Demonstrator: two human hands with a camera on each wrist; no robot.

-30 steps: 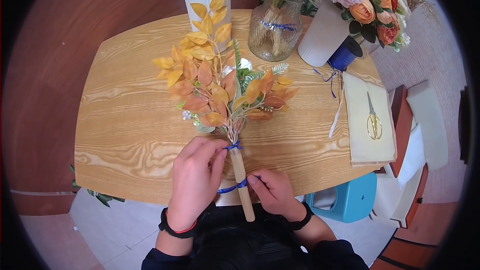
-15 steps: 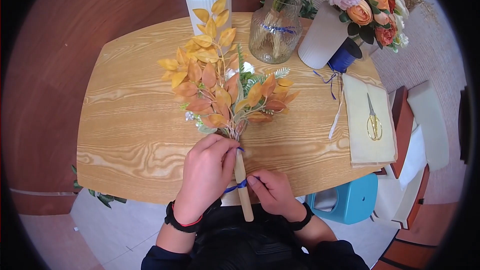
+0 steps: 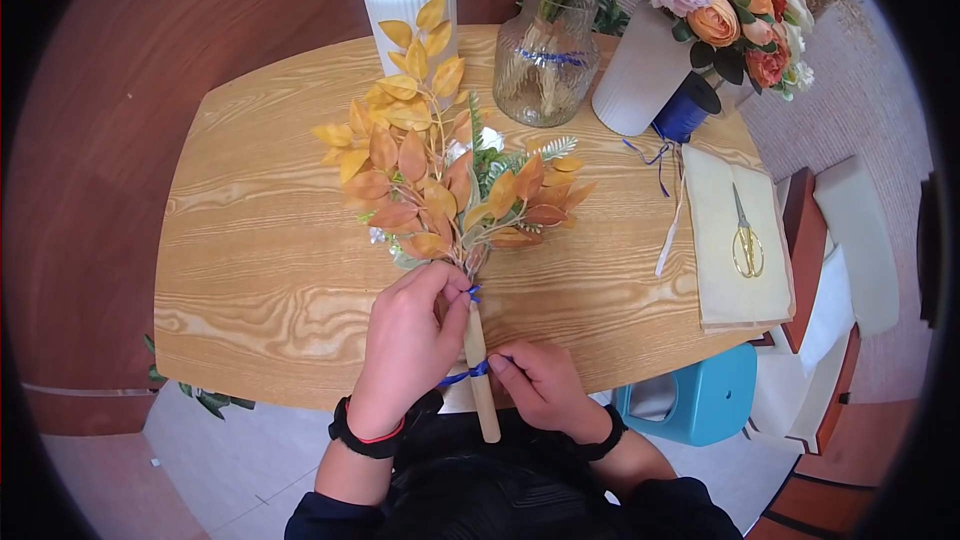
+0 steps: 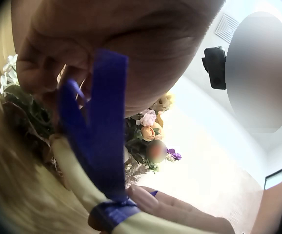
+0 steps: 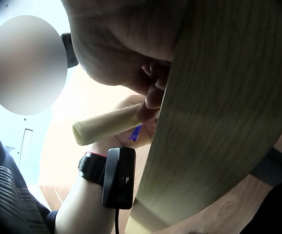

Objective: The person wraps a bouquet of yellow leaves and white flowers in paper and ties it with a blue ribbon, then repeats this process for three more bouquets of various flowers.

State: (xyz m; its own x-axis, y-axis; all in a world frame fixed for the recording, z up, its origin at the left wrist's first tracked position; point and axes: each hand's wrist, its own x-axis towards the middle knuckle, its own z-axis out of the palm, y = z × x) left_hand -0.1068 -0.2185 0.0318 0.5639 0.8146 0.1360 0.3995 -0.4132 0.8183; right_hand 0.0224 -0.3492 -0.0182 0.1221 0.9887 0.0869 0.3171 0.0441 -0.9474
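Note:
A bouquet of orange and yellow leaves (image 3: 440, 200) lies on the table, its stems inside a long pale wrap (image 3: 482, 405). Blue ribbon circles the wrap at two places, the upper tie (image 3: 474, 293) and the lower tie (image 3: 479, 370). My left hand (image 3: 405, 340) pinches at the upper tie with thumb and forefinger. At the lower tie, my right hand (image 3: 545, 382) pinches the ribbon close to the wrap's right side. A broad blue ribbon loop (image 4: 109, 122) rises from the wrap in the left wrist view. In the right wrist view the wrap's end (image 5: 90, 130) juts out.
Behind the bouquet stand a white ribbed vase (image 3: 412, 0), a glass vase (image 3: 545, 70) with stems, and another pale vase (image 3: 642, 70) beside a blue ribbon spool (image 3: 687, 106). Gold-handled scissors (image 3: 746, 240) lie on cream paper (image 3: 720, 290) at the right. A blue stool (image 3: 705, 400) is below the table edge.
My left hand has shifted a little to the right and its fingers have moved along the upper tie. The wrap's lower end has swung slightly left. My right hand keeps its pinch.

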